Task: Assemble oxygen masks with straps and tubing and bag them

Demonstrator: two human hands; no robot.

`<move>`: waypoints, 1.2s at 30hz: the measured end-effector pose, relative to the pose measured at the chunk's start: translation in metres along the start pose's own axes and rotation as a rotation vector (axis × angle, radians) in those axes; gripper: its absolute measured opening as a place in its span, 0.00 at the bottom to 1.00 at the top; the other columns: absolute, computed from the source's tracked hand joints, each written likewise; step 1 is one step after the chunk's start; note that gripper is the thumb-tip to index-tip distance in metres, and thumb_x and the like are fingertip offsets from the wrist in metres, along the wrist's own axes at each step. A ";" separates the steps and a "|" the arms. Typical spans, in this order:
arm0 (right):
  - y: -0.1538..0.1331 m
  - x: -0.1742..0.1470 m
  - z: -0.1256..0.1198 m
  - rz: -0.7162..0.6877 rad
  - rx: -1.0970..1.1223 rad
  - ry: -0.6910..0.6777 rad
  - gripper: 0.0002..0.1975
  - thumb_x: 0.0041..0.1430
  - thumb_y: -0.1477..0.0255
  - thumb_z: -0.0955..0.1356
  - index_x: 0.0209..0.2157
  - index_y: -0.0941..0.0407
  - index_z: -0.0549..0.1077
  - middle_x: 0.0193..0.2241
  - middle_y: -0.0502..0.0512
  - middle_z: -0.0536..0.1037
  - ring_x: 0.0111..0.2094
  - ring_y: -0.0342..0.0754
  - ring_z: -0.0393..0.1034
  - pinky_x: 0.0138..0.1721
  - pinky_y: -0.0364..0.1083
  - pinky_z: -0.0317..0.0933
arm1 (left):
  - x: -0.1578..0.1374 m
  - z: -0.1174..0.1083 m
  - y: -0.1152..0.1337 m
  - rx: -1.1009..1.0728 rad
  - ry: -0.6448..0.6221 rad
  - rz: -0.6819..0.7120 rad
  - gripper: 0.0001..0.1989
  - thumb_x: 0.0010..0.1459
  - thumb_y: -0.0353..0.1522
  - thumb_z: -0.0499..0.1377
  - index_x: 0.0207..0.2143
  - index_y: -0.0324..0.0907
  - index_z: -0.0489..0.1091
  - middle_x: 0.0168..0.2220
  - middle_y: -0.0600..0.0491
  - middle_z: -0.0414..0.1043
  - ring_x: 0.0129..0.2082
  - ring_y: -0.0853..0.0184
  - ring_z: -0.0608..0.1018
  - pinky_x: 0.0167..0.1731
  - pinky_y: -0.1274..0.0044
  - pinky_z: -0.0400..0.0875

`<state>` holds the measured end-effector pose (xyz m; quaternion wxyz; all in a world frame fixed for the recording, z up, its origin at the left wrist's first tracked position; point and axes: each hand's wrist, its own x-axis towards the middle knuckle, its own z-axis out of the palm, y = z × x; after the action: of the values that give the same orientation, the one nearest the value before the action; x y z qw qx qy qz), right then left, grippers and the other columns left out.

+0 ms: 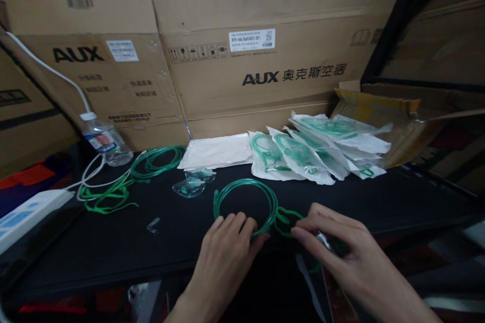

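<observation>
Near the front edge of the black table, my left hand [226, 250] is closed on the lower side of a coil of green tubing [273, 201]. My right hand [335, 245], to the right of the coil, pinches a thin green elastic strap [283, 219] between thumb and fingers. A shiny clear piece [324, 241] shows partly under that hand's fingers; the rest of it is hidden. Beyond my left hand lie two clear masks with green parts [189, 186]. A small clear plastic piece [153, 225] lies to the left.
Sealed packs with green tubing [299, 154] and a white stack of packs [217, 151] line the back, beside an open carton [379, 106]. On the left are another tubing coil [157, 161], green straps [108, 196], a plastic bottle [106, 141] and a power strip [34, 214].
</observation>
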<state>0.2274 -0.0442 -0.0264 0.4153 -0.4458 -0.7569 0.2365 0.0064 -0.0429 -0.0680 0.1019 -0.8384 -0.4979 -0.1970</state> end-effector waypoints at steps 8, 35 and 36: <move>0.010 0.006 -0.004 0.739 0.824 0.167 0.20 0.54 0.51 0.76 0.39 0.52 0.81 0.27 0.48 0.71 0.25 0.42 0.62 0.23 0.39 0.59 | 0.046 -0.003 0.019 -0.065 -0.214 -0.261 0.03 0.66 0.31 0.61 0.42 0.42 0.71 0.36 0.51 0.80 0.33 0.54 0.84 0.28 0.71 0.73; 0.033 0.011 -0.020 0.683 1.145 0.016 0.20 0.47 0.63 0.81 0.43 0.54 0.85 0.37 0.53 0.84 0.37 0.47 0.75 0.40 0.43 0.70 | -0.020 -0.034 -0.124 -0.505 -0.256 -0.251 0.10 0.67 0.41 0.58 0.42 0.47 0.76 0.39 0.53 0.76 0.37 0.64 0.78 0.41 0.75 0.73; 0.033 0.011 -0.020 0.681 1.154 -0.002 0.20 0.47 0.62 0.81 0.43 0.54 0.85 0.37 0.54 0.84 0.37 0.47 0.75 0.39 0.43 0.70 | -0.021 -0.036 -0.125 -0.542 -0.262 -0.277 0.11 0.66 0.42 0.58 0.42 0.47 0.75 0.37 0.54 0.76 0.35 0.64 0.78 0.39 0.75 0.72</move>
<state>0.2570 -0.0185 -0.0350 0.4887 -0.3659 -0.3264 0.7216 -0.1202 -0.0130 -0.0475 -0.2175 -0.7776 -0.5454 -0.2248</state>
